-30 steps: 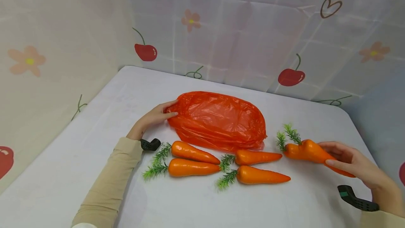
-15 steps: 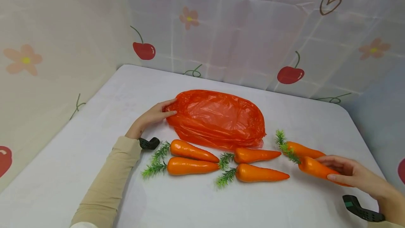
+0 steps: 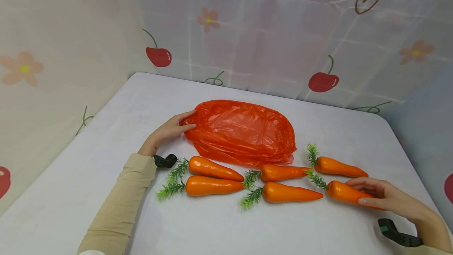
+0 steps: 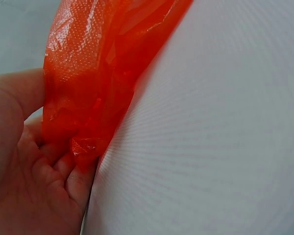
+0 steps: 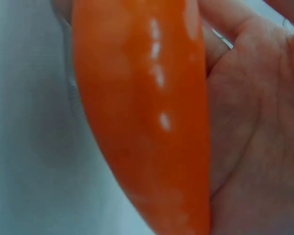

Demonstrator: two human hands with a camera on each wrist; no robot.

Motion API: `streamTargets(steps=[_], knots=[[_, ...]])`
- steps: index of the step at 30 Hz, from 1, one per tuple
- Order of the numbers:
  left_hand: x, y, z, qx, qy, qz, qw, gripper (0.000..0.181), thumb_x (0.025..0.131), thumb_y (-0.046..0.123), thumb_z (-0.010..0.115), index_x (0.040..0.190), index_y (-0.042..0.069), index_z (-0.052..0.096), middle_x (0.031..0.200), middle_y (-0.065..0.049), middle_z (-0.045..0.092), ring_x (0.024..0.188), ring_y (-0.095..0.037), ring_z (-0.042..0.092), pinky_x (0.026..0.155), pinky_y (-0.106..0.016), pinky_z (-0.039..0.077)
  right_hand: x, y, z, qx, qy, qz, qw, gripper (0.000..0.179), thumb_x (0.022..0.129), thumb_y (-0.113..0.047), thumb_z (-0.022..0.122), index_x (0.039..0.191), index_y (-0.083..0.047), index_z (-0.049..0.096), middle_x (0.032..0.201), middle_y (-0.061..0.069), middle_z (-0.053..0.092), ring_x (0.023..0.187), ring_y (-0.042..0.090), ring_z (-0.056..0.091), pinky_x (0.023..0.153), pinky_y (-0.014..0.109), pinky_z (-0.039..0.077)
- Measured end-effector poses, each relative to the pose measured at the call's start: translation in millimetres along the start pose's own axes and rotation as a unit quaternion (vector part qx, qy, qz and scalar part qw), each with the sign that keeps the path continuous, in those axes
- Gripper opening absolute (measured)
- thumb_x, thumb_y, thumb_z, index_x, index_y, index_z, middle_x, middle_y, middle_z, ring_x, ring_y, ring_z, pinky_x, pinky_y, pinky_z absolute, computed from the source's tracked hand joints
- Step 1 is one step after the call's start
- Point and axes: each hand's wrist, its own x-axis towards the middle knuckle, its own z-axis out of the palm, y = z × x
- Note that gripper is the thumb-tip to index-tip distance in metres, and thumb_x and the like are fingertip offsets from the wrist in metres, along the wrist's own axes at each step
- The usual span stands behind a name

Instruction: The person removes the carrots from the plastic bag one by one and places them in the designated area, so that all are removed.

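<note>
An orange-red plastic bag (image 3: pixel 244 131) lies mid-table, its mouth spread wide. At its left end my left hand (image 3: pixel 169 130) holds the edge; in the left wrist view the thumb is on one side of the thin plastic (image 4: pixel 81 93) and the fingers curl behind it. To the right, my right hand (image 3: pixel 394 200) grips a carrot (image 3: pixel 343 192) with green fronds, thumb and fingers on either side of its tapered part. In the right wrist view that carrot (image 5: pixel 142 98) lies along the palm. Another carrot (image 3: pixel 337 167) lies just behind it.
Two carrots (image 3: pixel 214 186) lie side by side in front of the bag at left, and two more (image 3: pixel 291 193) right of them, all with fronds leftward. The white table (image 3: pixel 226 231) backs onto a printed cloth wall (image 3: pixel 240 42).
The right hand has brought its carrot toward the front and lower, apart from the carrot behind it, then slightly left. The left hand stays at the bag's edge.
</note>
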Motion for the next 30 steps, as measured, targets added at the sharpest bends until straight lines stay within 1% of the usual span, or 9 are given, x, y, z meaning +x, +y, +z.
streamTargets(steps=[3, 7, 11, 14, 18, 20, 21, 27, 30], knots=[[-0.1, -0.1, 0.2, -0.005, 0.001, -0.004, 1.0000, 0.062, 0.087, 0.033, 0.056, 0.140, 0.017, 0.029, 0.143, -0.007, 0.026, 0.131, -0.023, 0.020, 0.105, -0.045, 0.015, 0.6, 0.9, 2.0, -0.010, 0.006, 0.000, 0.9999, 0.034, 0.087, -0.003, 0.053, 0.121, 0.001, 0.049, 0.107, -0.019, 0.056, 0.090, 0.001, 0.052, 0.072, 0.018, 0.046], [0.0, -0.5, 0.4, -0.006, -0.002, 0.001, 1.0000, 0.063, 0.087, 0.032, 0.056, 0.140, 0.015, 0.029, 0.144, -0.008, 0.025, 0.131, -0.024, 0.019, 0.105, -0.046, 0.015, 0.7, 0.7, 3.9, -0.024, 0.014, 0.003, 0.9996, 0.034, 0.086, -0.003, 0.054, 0.120, -0.001, 0.051, 0.106, -0.018, 0.057, 0.089, 0.000, 0.051, 0.071, 0.018, 0.045], [-1.3, 1.6, 0.2, -0.009, -0.005, 0.007, 0.9999, 0.062, 0.088, 0.029, 0.055, 0.140, 0.012, 0.028, 0.144, -0.010, 0.024, 0.132, -0.025, 0.017, 0.105, -0.045, 0.015, 0.7, -1.9, 4.4, -0.057, 0.021, -0.021, 0.9980, 0.033, 0.086, -0.005, 0.056, 0.118, -0.002, 0.052, 0.106, -0.015, 0.058, 0.090, 0.001, 0.050, 0.071, 0.017, 0.044], [-6.7, 12.4, -0.5, -0.023, -0.009, 0.005, 0.9997, 0.060, 0.089, 0.023, 0.054, 0.140, 0.008, 0.027, 0.144, -0.013, 0.022, 0.132, -0.027, 0.016, 0.105, -0.046, 0.014, 0.7, -4.2, 5.0, -0.076, 0.029, -0.026, 0.9964, 0.033, 0.085, -0.008, 0.058, 0.117, -0.002, 0.053, 0.106, -0.016, 0.057, 0.090, 0.000, 0.049, 0.071, 0.016, 0.043], [-14.0, 27.2, -1.1, -0.034, -0.014, -0.001, 0.9993, 0.059, 0.089, 0.016, 0.054, 0.139, 0.003, 0.025, 0.144, -0.017, 0.021, 0.132, -0.031, 0.015, 0.105, -0.048, 0.013, 0.8, -5.7, 6.8, -0.092, 0.039, -0.017, 0.9949, 0.034, 0.084, -0.012, 0.060, 0.117, -0.004, 0.055, 0.108, -0.021, 0.055, 0.091, -0.004, 0.047, 0.071, 0.016, 0.043], [-15.0, 29.0, -1.0, -0.032, -0.015, -0.002, 0.9994, 0.059, 0.089, 0.016, 0.053, 0.139, 0.002, 0.025, 0.144, -0.017, 0.020, 0.131, -0.032, 0.014, 0.105, -0.049, 0.013, 0.9, -5.8, 7.9, -0.097, 0.044, -0.015, 0.9943, 0.034, 0.084, -0.012, 0.060, 0.117, -0.004, 0.055, 0.109, -0.023, 0.054, 0.092, -0.005, 0.046, 0.071, 0.016, 0.043], [-13.4, 26.4, -0.8, -0.029, -0.016, 0.000, 0.9995, 0.060, 0.089, 0.017, 0.053, 0.139, 0.002, 0.025, 0.144, -0.018, 0.020, 0.131, -0.032, 0.014, 0.104, -0.049, 0.013, 1.1, -5.7, 8.4, -0.099, 0.047, -0.014, 0.9939, 0.034, 0.084, -0.012, 0.061, 0.117, -0.005, 0.055, 0.109, -0.023, 0.053, 0.092, -0.006, 0.045, 0.071, 0.016, 0.043], [-3.3, 2.8, -0.5, -0.019, -0.007, 0.020, 0.9996, 0.063, 0.088, 0.032, 0.055, 0.140, 0.011, 0.028, 0.144, -0.012, 0.023, 0.132, -0.028, 0.016, 0.105, -0.048, 0.014, 1.0, -5.7, 9.4, -0.108, 0.064, -0.016, 0.9920, 0.034, 0.083, -0.011, 0.061, 0.116, -0.006, 0.057, 0.108, -0.023, 0.053, 0.092, -0.008, 0.043, 0.070, 0.015, 0.042], [-3.2, 0.4, 0.0, -0.017, 0.000, 0.029, 0.9994, 0.064, 0.086, 0.036, 0.056, 0.140, 0.014, 0.029, 0.143, -0.011, 0.025, 0.131, -0.027, 0.019, 0.104, -0.048, 0.015, 1.4, -6.0, 10.1, -0.112, 0.067, -0.024, 0.9911, 0.034, 0.083, -0.011, 0.062, 0.116, -0.007, 0.057, 0.109, -0.023, 0.054, 0.092, -0.006, 0.045, 0.069, 0.016, 0.043]])
